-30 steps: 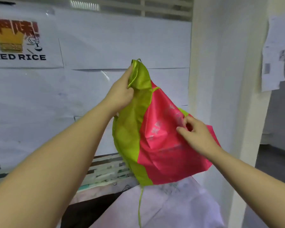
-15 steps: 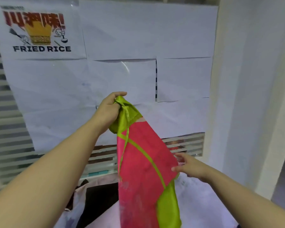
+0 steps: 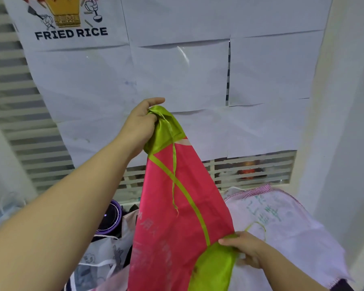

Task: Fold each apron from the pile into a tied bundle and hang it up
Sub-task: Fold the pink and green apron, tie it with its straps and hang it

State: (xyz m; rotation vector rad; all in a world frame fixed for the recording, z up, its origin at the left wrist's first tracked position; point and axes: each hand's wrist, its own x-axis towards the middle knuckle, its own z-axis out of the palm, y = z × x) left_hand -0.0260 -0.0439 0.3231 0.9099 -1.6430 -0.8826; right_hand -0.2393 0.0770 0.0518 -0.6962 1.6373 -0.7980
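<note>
From the head camera, the person holds a shiny pink apron with lime-green trim (image 3: 177, 206) up in front of a wall papered with white paper sheets (image 3: 181, 76). The left hand (image 3: 139, 124) is raised, its fingers curled round the bunched green top corner. The right hand (image 3: 244, 250), lower and to the right, pinches the apron's green bottom edge between thumb and fingers. The cloth hangs slanted between the two hands, with a thin green tie string (image 3: 173, 175) dangling loose down its front. Beneath it lies a heap of pale, printed aprons (image 3: 282, 223). A poster reading "FRIED RICE" (image 3: 72, 34) hangs at the upper left, and a round dark purple-rimmed object (image 3: 111, 217) sits low behind the left forearm.
</note>
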